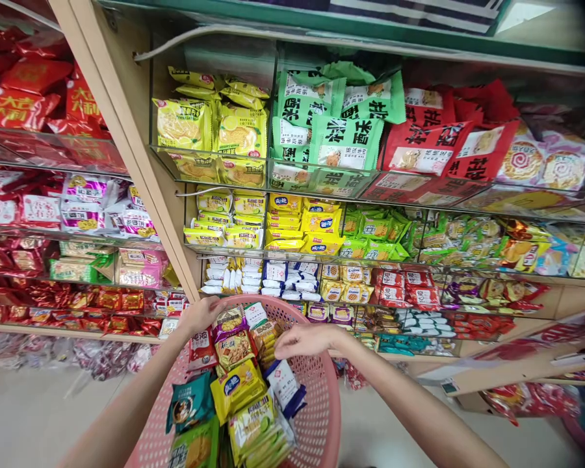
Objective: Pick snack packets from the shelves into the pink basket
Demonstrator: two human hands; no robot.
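A pink perforated plastic basket (324,416) holds several packaged snacks. My left hand (202,316) is closed over its far-left rim. Above the basket's right half, my right hand (307,340) has its fingers loosely stretched, their tips beside a brown-orange snack packet (266,337); whether they touch it is unclear. Below that hand lies a white and dark-blue packet (283,385). Yellow biscuit packets (238,388), a teal packet (190,401), a green packet (195,445) and a red packet (201,349) fill the basket's middle and left.
Ahead stand tiered shelves with clear dividers, stocked with yellow lemon biscuits (185,127), green packets (348,140) and red packets (429,146). A wooden upright (127,149) separates the left shelves of red packages (22,107). Bagged goods (43,354) sit low along the pale floor.
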